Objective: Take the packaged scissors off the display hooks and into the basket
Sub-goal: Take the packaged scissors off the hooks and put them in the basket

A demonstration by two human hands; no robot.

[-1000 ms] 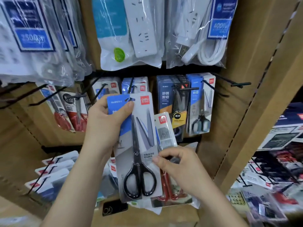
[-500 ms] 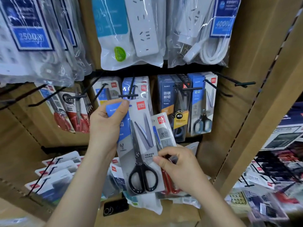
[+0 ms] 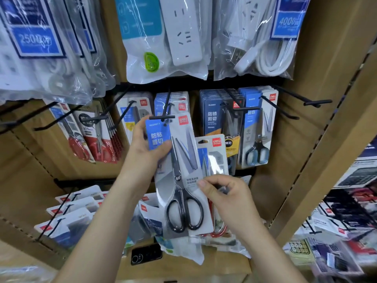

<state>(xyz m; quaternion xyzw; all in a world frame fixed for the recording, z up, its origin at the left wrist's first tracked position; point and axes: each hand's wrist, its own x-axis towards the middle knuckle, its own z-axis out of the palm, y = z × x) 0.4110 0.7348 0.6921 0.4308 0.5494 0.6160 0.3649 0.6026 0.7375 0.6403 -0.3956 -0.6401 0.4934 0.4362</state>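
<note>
Fingers [image 3: 140,131] of left hand [image 3: 146,154] grip black-handled scissors blister pack [image 3: 183,180], black wire hook [image 3: 162,117] at its 12 o'clock. I see right hand [image 3: 228,199] pinching red-handled scissors pack [image 3: 215,158] at 3 o'clock.

I see a glossy clear-plastic blister on the scissors pack [image 3: 184,172] — matt black handles, dull grey blades; shiny crinkled bags [image 3: 165,37] above; matt brown shelf board [image 3: 306,129].

A left hand [image 3: 146,152] grips a black-handled scissors pack [image 3: 184,180] at a display hook [image 3: 163,117] tip; the right hand [image 3: 228,197] pinches a smaller pack [image 3: 214,158] beside it.
</note>
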